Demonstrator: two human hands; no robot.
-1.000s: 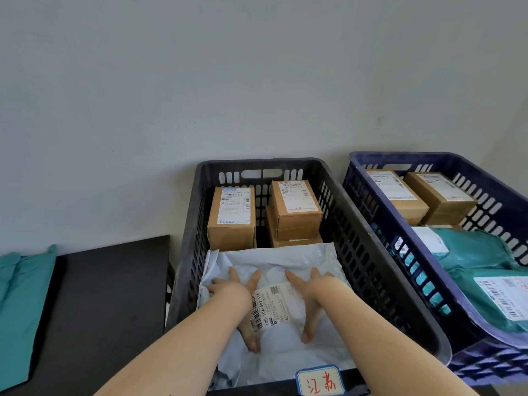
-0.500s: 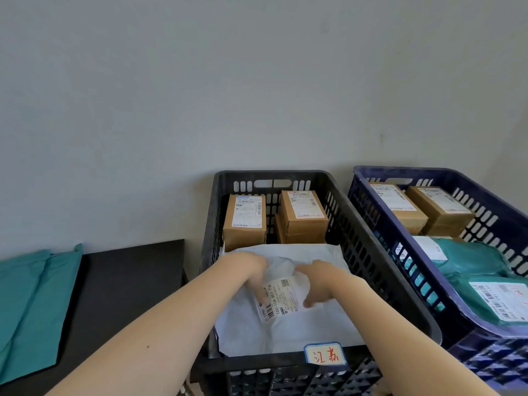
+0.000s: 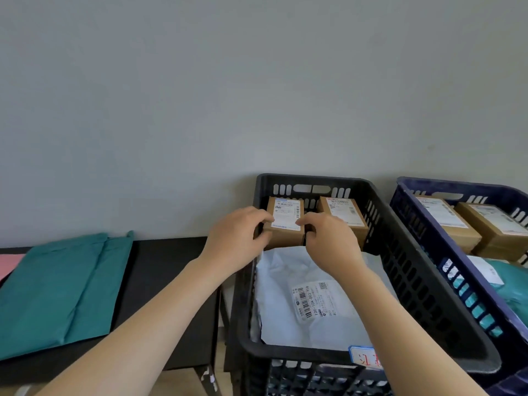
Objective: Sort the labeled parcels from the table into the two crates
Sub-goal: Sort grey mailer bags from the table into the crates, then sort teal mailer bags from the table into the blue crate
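A person's left hand (image 3: 235,240) and right hand (image 3: 328,244) clamp a small labeled box (image 3: 285,234) from either side, fingers curled over its top edges. It sits at the far end of the black crate (image 3: 400,252). A second box (image 3: 343,214) stands just beyond the right hand. Under both wrists a white mailer (image 3: 314,312) lies label up, filling the crate's near half. Farther right, the blue crate (image 3: 423,238) holds more parcels (image 3: 463,227). Left of the left arm, teal mailers (image 3: 57,281) lie flat on the black desk (image 3: 163,260).
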